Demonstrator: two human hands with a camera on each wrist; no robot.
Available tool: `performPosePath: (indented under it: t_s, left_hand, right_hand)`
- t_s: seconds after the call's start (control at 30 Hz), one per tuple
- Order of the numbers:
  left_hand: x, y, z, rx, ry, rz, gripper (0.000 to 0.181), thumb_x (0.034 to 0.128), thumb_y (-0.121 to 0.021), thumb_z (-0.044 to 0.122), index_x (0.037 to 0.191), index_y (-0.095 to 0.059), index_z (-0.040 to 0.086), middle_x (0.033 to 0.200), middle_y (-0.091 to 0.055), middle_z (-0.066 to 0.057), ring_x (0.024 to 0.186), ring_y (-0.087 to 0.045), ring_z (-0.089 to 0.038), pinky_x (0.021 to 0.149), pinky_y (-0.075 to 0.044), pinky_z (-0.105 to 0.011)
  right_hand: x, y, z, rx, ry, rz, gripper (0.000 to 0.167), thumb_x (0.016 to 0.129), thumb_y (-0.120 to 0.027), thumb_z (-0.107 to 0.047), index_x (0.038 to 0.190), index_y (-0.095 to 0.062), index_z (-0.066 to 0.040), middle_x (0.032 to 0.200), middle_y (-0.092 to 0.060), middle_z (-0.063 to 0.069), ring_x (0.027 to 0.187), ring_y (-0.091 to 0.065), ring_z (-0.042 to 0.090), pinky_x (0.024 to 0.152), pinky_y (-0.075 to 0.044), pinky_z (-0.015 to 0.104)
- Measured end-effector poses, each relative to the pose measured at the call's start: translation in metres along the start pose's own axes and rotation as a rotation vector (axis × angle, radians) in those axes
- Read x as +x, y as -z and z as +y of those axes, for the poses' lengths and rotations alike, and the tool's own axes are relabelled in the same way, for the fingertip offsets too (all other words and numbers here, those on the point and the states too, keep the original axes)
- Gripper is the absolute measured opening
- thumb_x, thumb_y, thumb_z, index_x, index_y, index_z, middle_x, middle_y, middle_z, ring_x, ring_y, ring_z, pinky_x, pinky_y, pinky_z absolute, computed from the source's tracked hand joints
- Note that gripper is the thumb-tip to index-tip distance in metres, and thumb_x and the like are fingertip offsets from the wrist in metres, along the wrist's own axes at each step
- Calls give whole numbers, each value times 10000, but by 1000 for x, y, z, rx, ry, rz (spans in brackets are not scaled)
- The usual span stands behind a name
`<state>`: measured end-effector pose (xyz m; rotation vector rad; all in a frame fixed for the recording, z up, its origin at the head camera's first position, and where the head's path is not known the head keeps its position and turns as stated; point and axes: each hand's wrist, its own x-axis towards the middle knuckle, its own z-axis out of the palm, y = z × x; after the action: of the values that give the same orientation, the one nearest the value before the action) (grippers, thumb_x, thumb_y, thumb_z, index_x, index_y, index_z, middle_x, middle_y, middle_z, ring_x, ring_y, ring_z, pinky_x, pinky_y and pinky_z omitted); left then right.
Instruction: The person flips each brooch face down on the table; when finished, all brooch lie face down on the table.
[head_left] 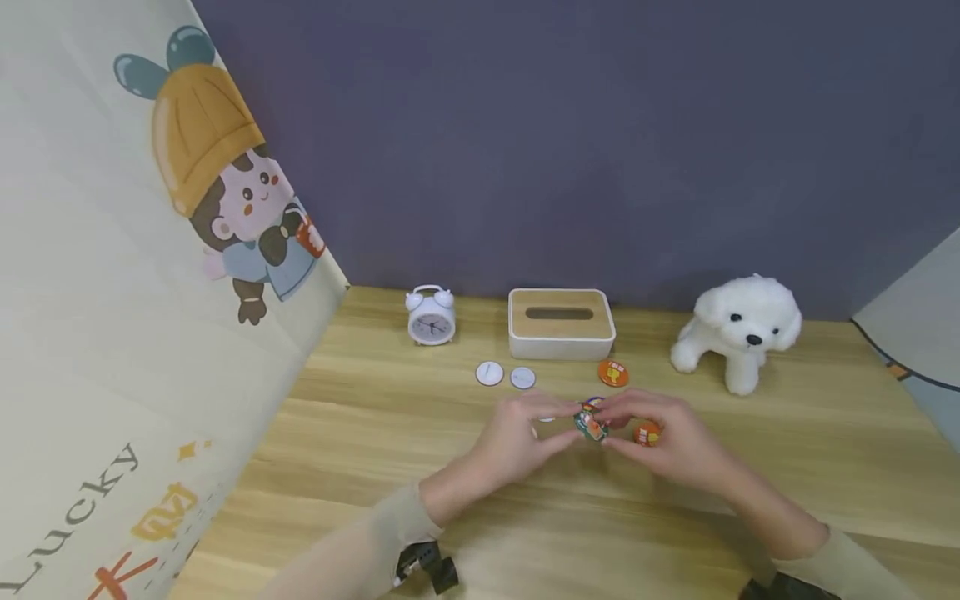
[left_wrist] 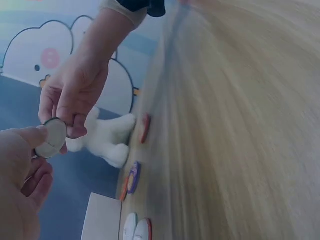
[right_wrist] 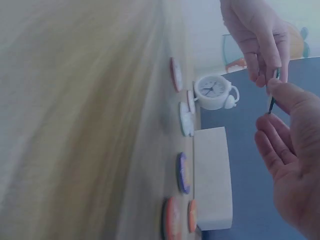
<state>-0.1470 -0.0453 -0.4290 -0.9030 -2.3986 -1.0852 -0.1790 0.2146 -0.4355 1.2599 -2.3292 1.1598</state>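
A round button badge [head_left: 591, 423] with a green and orange printed face is held up over the table between both hands. My left hand [head_left: 513, 437] pinches its left side with thumb and fingers. On the opposite side my right hand [head_left: 667, 437] pinches it too. The left wrist view shows the pale back of the badge [left_wrist: 54, 140]; in the right wrist view it appears edge-on. Below the hands lie an orange badge [head_left: 647, 433] and a purple-rimmed badge [left_wrist: 133, 177], partly covered in the head view.
Two white-looking badges [head_left: 490, 372] and another orange badge [head_left: 613, 372] lie before a tissue box [head_left: 562, 346] with a wooden lid. A white alarm clock [head_left: 432, 323] stands at the back left, a white plush dog [head_left: 742, 325] at the right. A dark wall [head_left: 570, 150] rises behind.
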Motion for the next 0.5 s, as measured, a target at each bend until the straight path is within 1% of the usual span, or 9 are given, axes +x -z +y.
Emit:
performPosePath:
  t_s: [0.03, 0.1, 0.17, 0.23, 0.27, 0.33, 0.4, 0.43, 0.5]
  left_hand:
    - [0, 1, 1, -24, 8, 11, 293, 887, -875, 183, 1158, -818, 84, 1116, -827, -54, 1013, -793, -165, 940, -595, -162]
    - [2, 4, 1, -78, 23, 37, 274, 900, -861, 154, 1158, -818, 71, 1126, -824, -71, 1022, -794, -183, 933, -603, -172]
    - [5, 6, 1, -106, 30, 63, 251, 915, -844, 142, 1152, -818, 62, 1114, -824, -83, 975, -798, -188, 844, -611, -155]
    - [8, 7, 0, -116, 37, 87, 243, 930, -829, 141, 1159, -816, 63, 1090, -829, -83, 919, -793, -183, 778, -601, -145]
    - [10, 7, -1, -125, 37, 98, 247, 935, -823, 137, 1169, -811, 58, 1077, -830, -91, 901, -795, -191, 765, -608, -160]
    - [12, 6, -2, -118, 33, 115, 285, 928, -826, 135, 1201, -797, 56, 1072, -831, -97, 890, -794, -196, 766, -615, -173]
    - [11, 5, -3, -94, 24, 125, 347, 905, -846, 132, 1237, -781, 57, 1095, -828, -98, 927, -795, -208, 837, -626, -197]
    - [10, 4, -4, -82, 18, 125, 379, 891, -856, 128, 1253, -772, 54, 1106, -826, -102, 946, -795, -210, 866, -629, -205]
    - [7, 1, -5, -41, 8, 132, 435, 856, -885, 133, 1267, -766, 57, 1134, -821, -98, 983, -789, -207, 906, -621, -205]
  right_hand:
    - [0, 0, -2, 12, -17, 8, 494, 726, -943, 33, 1114, -812, -242, 1165, -799, -51, 990, -745, 21, 845, -578, 114]
    - [2, 0, -5, 38, -30, 28, 441, 749, -916, 60, 1095, -834, -202, 1156, -809, -19, 1042, -746, 22, 835, -585, 116]
    - [5, -1, -7, 52, -30, 54, 395, 762, -894, 85, 1064, -848, -165, 1124, -818, 12, 1064, -745, 31, 830, -592, 122]
    - [10, -3, -9, 45, -26, 88, 365, 777, -872, 101, 1054, -851, -136, 1070, -824, 25, 1010, -746, 31, 806, -589, 124]
    - [11, -4, -9, 37, -26, 106, 353, 785, -865, 103, 1050, -850, -129, 1044, -826, 25, 982, -743, 31, 778, -582, 122]
    - [14, -6, -10, 25, -48, 142, 325, 795, -860, 96, 1031, -852, -127, 997, -830, 20, 929, -731, 20, 756, -572, 126]
    - [16, -9, -11, 30, -88, 161, 288, 813, -850, 89, 1025, -847, -107, 967, -832, 36, 880, -719, 5, 713, -568, 136]
    - [16, -10, -12, 43, -118, 163, 264, 827, -840, 89, 1021, -843, -90, 960, -832, 51, 859, -713, -7, 683, -566, 140]
    - [14, -11, -13, 67, -183, 150, 208, 864, -812, 84, 1022, -831, -51, 964, -830, 93, 848, -726, 3, 689, -596, 157]
